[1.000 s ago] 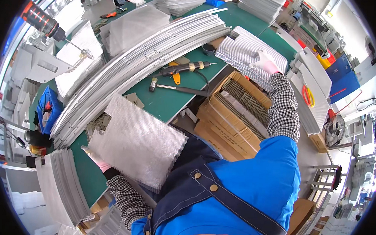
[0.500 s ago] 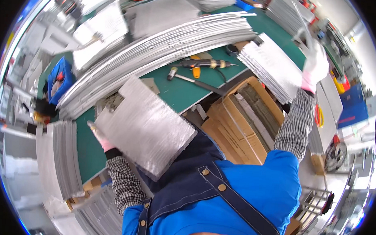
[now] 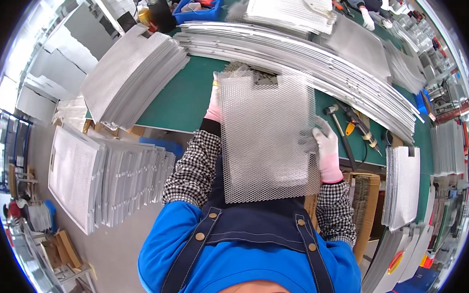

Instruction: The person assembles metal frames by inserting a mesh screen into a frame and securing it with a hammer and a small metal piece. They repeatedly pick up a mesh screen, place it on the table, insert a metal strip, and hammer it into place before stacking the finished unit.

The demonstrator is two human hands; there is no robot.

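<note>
A silvery metal mesh sheet (image 3: 263, 142) with a notch in its far edge is held up in front of my body. My left hand (image 3: 214, 101), in a white and pink glove, grips it at the left edge; its fingers are partly hidden behind the mesh. At the right edge, my gloved right hand (image 3: 326, 150) has its fingers curled against the mesh, slightly blurred. A second mesh layer (image 3: 314, 176) peeks out behind the lower right side. Some dull metal pieces (image 3: 256, 74) lie on the green table just beyond the sheet.
Long metal strips (image 3: 301, 50) span the green table (image 3: 166, 99). Mesh stacks stand left (image 3: 133, 79) and right (image 3: 402, 185). A hammer (image 3: 340, 130) and a power screwdriver (image 3: 362, 128) lie right of my hand. An open carton (image 3: 368, 204) is below. Another person's gloved hand (image 3: 366, 19) shows far right.
My right hand has come in from the far right to the sheet's right edge. The sheet and my left hand are now centred before me, as the view has turned left.
</note>
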